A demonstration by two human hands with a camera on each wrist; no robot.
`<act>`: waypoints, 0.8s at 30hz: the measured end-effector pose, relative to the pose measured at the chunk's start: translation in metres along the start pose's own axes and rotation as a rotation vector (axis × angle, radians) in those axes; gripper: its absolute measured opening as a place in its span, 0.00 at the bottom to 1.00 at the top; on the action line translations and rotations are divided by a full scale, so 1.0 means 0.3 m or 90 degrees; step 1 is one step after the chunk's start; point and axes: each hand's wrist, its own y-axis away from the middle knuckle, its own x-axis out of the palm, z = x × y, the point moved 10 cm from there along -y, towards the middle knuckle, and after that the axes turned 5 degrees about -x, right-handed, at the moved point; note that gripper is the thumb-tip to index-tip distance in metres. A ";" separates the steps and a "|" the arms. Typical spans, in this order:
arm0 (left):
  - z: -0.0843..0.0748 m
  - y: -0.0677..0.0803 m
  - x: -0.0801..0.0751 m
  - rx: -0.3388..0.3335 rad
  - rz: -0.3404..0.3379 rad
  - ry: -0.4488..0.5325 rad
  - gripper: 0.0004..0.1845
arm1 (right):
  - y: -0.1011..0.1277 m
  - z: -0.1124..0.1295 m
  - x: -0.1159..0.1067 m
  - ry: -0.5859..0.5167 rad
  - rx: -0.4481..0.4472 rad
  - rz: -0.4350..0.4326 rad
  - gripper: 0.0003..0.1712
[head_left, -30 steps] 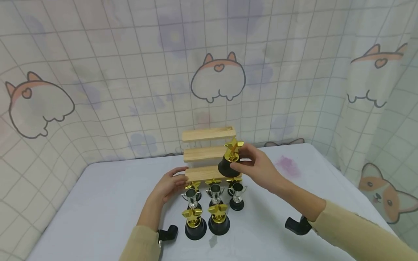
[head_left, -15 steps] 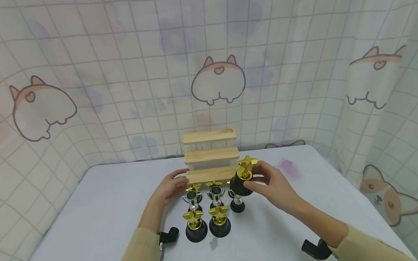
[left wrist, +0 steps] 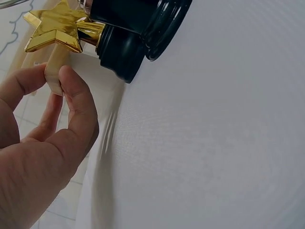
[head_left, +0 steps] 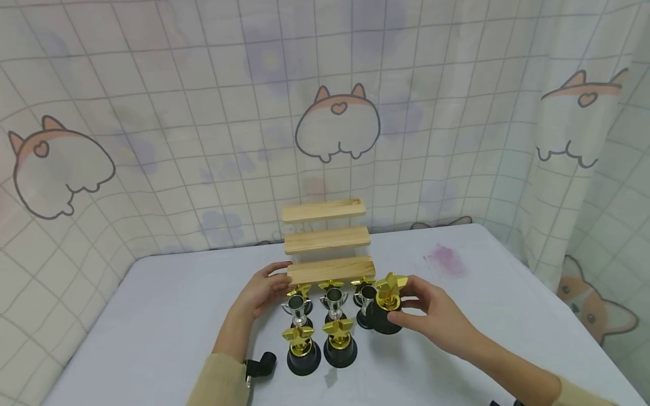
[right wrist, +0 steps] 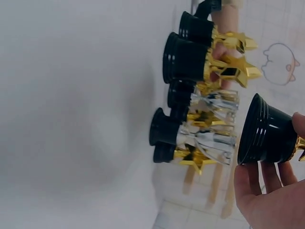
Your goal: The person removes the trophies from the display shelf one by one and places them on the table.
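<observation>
Right hand (head_left: pixel 437 316) curled around star trophy (head_left: pixel 388 304), just above table (head_left: pixel 152 316).

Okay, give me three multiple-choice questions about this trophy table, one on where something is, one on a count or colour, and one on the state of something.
1. Where is the left hand?
A. On the left end of the lowest step of the wooden stand
B. Flat on the table, far from the stand
C. Around a silver cup

2. How many steps has the wooden stand?
A. Two
B. Three
C. Five

3. What is the state of the star trophy in the right hand?
A. Lying on its side
B. Standing on the top step
C. Held by the right hand near the row of silver cup trophies

Answers: 1 A, the fingers pinch the end of that plank. 2 B, three planks rise stepwise. 3 C, fingers curl round it beside the cups.
</observation>
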 end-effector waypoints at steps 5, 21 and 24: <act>0.001 -0.004 -0.004 0.002 -0.002 0.003 0.30 | 0.022 -0.031 0.028 -0.009 0.007 0.009 0.27; 0.002 -0.001 -0.003 0.002 -0.003 -0.002 0.30 | 0.046 -0.160 0.133 -0.044 0.062 0.042 0.27; 0.007 -0.002 -0.004 0.003 -0.002 -0.001 0.30 | 0.048 -0.177 0.145 -0.050 0.073 0.042 0.26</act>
